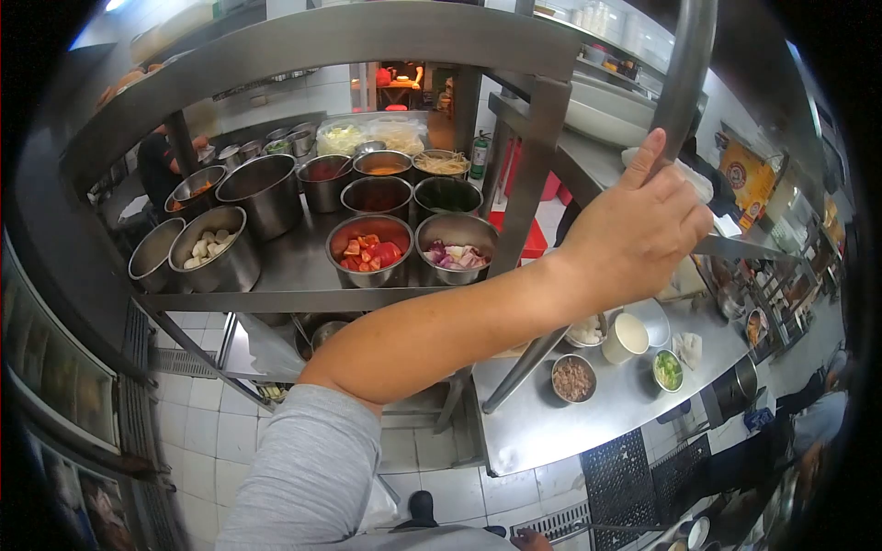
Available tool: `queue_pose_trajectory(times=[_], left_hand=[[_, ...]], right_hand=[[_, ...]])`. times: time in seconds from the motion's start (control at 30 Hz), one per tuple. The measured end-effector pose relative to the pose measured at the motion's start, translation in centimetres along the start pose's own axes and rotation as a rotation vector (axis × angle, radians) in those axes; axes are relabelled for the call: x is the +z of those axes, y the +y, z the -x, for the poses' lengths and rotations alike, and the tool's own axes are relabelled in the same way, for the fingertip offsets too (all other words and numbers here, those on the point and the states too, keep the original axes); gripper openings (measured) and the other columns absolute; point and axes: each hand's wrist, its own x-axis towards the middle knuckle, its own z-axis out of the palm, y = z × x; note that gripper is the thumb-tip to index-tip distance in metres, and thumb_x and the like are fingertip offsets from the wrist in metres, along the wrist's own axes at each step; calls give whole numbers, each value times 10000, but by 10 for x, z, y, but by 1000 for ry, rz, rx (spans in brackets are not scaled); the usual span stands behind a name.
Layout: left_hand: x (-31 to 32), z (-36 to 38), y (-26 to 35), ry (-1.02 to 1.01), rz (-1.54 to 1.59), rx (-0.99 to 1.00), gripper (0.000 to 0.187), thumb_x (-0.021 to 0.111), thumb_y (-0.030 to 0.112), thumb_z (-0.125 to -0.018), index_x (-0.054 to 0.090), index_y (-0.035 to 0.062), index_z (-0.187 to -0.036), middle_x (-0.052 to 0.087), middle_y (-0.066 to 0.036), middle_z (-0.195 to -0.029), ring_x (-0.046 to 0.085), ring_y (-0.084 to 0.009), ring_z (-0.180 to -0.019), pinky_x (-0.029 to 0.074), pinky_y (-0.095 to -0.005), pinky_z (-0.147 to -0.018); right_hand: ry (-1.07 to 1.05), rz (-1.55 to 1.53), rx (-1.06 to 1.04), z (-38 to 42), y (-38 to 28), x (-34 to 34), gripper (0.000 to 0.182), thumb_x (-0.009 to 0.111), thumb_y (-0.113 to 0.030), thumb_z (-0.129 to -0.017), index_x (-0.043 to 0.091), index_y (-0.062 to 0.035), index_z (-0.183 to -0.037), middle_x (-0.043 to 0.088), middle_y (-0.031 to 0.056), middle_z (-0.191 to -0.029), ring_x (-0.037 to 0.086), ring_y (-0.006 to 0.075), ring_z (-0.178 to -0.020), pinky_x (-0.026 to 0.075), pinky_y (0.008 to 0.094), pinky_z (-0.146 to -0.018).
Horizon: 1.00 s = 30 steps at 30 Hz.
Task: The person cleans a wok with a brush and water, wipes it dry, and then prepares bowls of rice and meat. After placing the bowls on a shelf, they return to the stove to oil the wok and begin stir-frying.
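My left arm, in a grey sleeve, stretches across the middle of the view. My left hand is closed around a slanting metal post of the steel shelving, thumb pointing up. At the bottom edge a dark, cut-off hand, apparently my right hand, shows in part; its fingers are too dark to read. Beneath my left hand, on a steel counter, stand a bowl of brown minced food, a white tub and a bowl of chopped greens.
A steel shelf at left bears several metal pots, among them red pepper pieces, onion pieces and white pieces. A steel bar crosses overhead. Tiled floor lies below; people are at far left and lower right.
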Motion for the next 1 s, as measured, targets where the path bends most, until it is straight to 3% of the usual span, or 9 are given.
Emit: queue_pose_trajectory(times=[0.17,0.43,0.57,0.73,0.77,0.83,0.87,0.93,1.0], left_hand=[[-6,-1,1,-54,-25,15,169,567,152,-854,590,95,-1012,563,-97,-973,558,-298,-1094,179,-594,-1199],[-70,48,108,25,323,-63,348,681,63,-743,581,100,-1075,539,-122,-1088,561,-346,-1087,370,-584,-1099],[-122,190,222,-536,576,-409,185,667,66,-798,608,39,-972,566,-119,-955,581,-295,-916,486,-401,-785],[-245,497,394,-1081,253,-1204,262,543,137,-881,660,58,-1101,640,-148,-1096,615,-337,-1072,499,-451,-929],[-289,539,425,-1484,191,-1051,244,551,170,-872,700,61,-1031,659,-158,-1031,640,-353,-1019,504,-469,-925],[-368,603,501,-1854,174,-1417,283,570,208,-836,724,25,-987,700,-178,-1107,658,-391,-1036,523,-474,-908],[-403,666,553,-1955,192,-1703,348,565,228,-829,714,3,-1050,687,-197,-1170,642,-383,-1118,516,-461,-935],[-496,664,594,-1896,731,-1369,304,629,254,-786,724,54,-994,685,-205,-1072,657,-364,-1025,515,-456,-865],[-524,645,623,-1711,752,-1591,212,672,237,-750,740,93,-891,699,-197,-927,678,-370,-884,524,-467,-772]], right_hand=[[109,-51,8,-19,55,52,429,543,-293,-1009,574,-52,-1363,601,180,-1345,566,328,-1230,434,408,-1044],[191,8,-117,12,108,75,378,551,-283,-998,588,-51,-1295,609,165,-1248,574,314,-1129,439,409,-955],[215,29,-158,31,130,94,354,555,-277,-992,595,-51,-1261,612,157,-1199,578,307,-1078,442,409,-910],[240,53,-193,51,162,122,324,560,-271,-985,603,-51,-1218,617,147,-1138,583,298,-1015,446,409,-854],[245,60,-201,55,168,127,318,561,-270,-984,605,-50,-1210,618,145,-1125,584,296,-1002,446,409,-843],[256,79,-223,64,180,137,306,564,-267,-981,608,-50,-1193,620,142,-1101,585,292,-977,448,409,-821],[261,89,-231,68,185,140,301,565,-266,-980,610,-50,-1184,621,140,-1089,586,290,-964,448,409,-810],[274,101,-249,74,197,149,290,567,-263,-977,613,-50,-1167,623,136,-1064,588,287,-939,450,410,-787],[290,116,-260,81,206,154,279,569,-261,-974,616,-50,-1150,625,132,-1040,590,283,-914,451,410,-765]])
